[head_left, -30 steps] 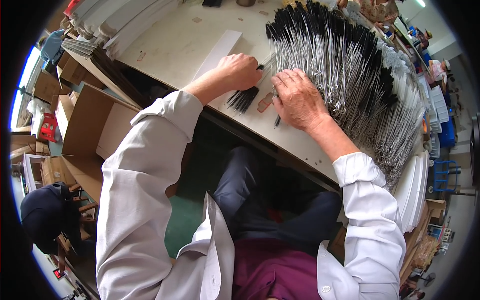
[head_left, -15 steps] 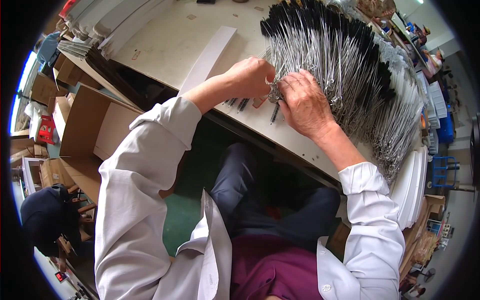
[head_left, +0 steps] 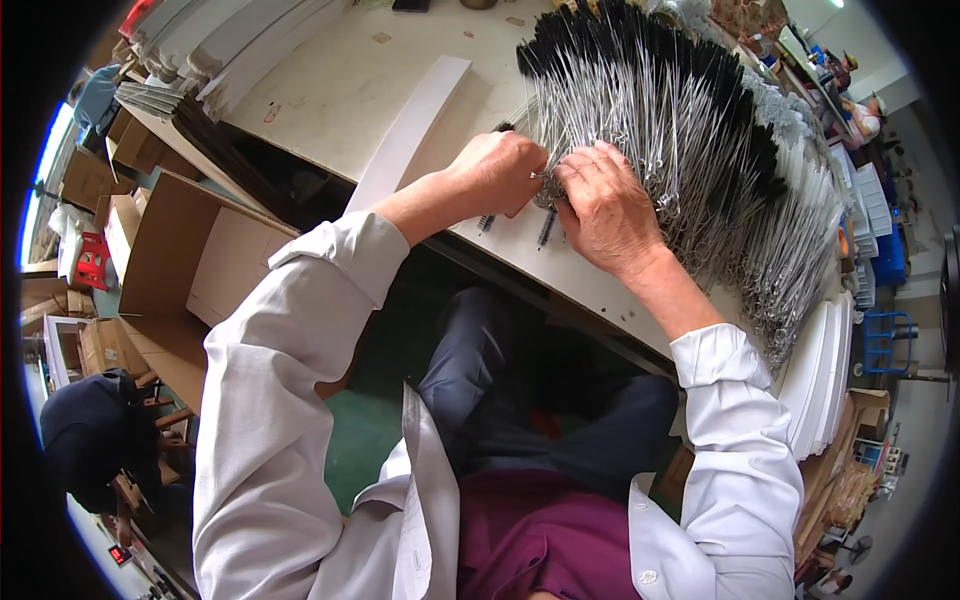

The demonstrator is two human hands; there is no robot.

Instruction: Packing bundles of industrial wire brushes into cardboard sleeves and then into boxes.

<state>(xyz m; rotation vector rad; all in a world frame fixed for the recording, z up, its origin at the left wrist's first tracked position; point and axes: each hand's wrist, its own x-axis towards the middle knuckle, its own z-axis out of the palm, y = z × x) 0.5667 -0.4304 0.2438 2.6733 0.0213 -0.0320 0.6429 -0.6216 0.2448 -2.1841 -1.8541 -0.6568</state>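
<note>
A big fanned heap of thin wire brushes (head_left: 690, 140) with silver stems and black bristle tips covers the right part of the pale worktable (head_left: 340, 90). My left hand (head_left: 497, 170) and my right hand (head_left: 606, 208) meet at the heap's near edge, fingertips pinched together on a small bunch of the wire stems. Two loose black-tipped brushes (head_left: 545, 230) lie on the table just below my hands.
A long white cardboard strip (head_left: 410, 130) lies left of my hands. Stacked white sheets (head_left: 240, 40) sit at the table's far left. Open brown cartons (head_left: 190, 260) stand on the floor to the left, a person in a dark cap (head_left: 85, 450) beside them. White trays (head_left: 825, 380) stack at right.
Both hands have moved up and right from the loose brushes on the table to the heap's edge, and their fingertips have closed together on wire stems.
</note>
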